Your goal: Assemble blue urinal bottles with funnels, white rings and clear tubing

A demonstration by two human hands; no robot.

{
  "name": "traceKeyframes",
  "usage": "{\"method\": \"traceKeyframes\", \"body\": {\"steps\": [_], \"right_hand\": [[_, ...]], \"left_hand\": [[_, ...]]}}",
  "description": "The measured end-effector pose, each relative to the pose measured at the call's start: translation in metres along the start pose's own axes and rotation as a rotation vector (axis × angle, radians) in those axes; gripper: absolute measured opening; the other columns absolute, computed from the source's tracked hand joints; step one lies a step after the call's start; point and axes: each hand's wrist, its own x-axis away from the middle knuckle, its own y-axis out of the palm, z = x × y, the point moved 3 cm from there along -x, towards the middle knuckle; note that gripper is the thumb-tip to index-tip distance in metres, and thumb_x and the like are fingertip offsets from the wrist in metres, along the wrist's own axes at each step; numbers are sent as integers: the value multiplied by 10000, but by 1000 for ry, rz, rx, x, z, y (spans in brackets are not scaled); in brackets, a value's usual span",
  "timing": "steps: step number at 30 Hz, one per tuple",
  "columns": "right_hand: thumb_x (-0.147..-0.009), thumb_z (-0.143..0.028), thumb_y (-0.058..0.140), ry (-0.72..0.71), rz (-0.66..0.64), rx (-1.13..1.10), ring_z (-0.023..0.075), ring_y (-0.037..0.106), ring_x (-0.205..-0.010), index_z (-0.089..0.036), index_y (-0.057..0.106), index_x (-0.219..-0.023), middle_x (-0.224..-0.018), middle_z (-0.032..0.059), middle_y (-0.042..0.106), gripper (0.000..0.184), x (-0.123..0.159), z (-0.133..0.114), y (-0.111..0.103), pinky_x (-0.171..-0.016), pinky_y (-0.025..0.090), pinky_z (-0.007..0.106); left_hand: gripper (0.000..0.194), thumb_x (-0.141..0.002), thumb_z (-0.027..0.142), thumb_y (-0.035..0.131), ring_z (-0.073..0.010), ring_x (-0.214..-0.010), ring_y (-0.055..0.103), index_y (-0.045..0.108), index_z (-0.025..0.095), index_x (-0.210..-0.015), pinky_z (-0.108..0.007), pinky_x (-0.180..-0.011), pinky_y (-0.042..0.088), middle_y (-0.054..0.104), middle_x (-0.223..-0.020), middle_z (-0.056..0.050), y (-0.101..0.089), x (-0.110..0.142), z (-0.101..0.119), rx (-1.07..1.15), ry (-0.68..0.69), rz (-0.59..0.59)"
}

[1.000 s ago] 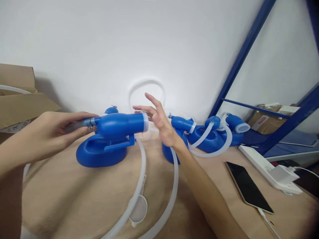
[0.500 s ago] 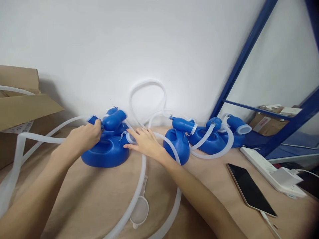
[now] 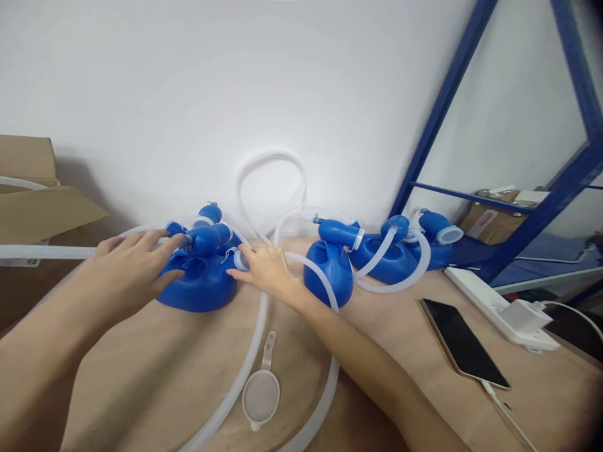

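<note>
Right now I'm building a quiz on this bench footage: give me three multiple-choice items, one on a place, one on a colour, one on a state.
1. Where does the phone lie?
A. On the table, right of the blue containers
B. Inside the cardboard box
C. Under the left hand

2. What colour is the container between the hands?
A. Red
B. Blue
C. Green

3. How is the left hand?
A. Clenched in a fist
B. Out of sight
C. Fingers spread, open, beside the container

Answers: 1 A, it rests flat near the power strip. 2 B, its body is plainly blue. 3 C, the fingers are extended, gripping nothing.
</note>
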Motion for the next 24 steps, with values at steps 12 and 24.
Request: {"method": "traceKeyframes", "body": {"steps": [12, 24], "right_hand": [[-989, -547, 621, -70, -121, -320, 327, 655, -1247, -234, 527, -1515, -1398, 129, 672, 620, 11, 13, -54, -1033, 499, 469], [-925, -616, 613, 631, 428, -211, 331, 645, -1236, -263, 610, -1450, -1366, 141, 675, 632, 134, 238, -184, -1085, 489, 540]], "left_hand": [[892, -938, 573, 499, -447, -1272, 649, 147, 260, -1696, -527, -1059, 497, 343, -1666, -250, 67, -17, 59, 213, 8, -515], [795, -880, 255, 402, -401, -1343, 601, 186, 204, -1644, -465, -989, 530, 345, -1683, -173, 103, -28, 24, 212, 16, -334]]}}
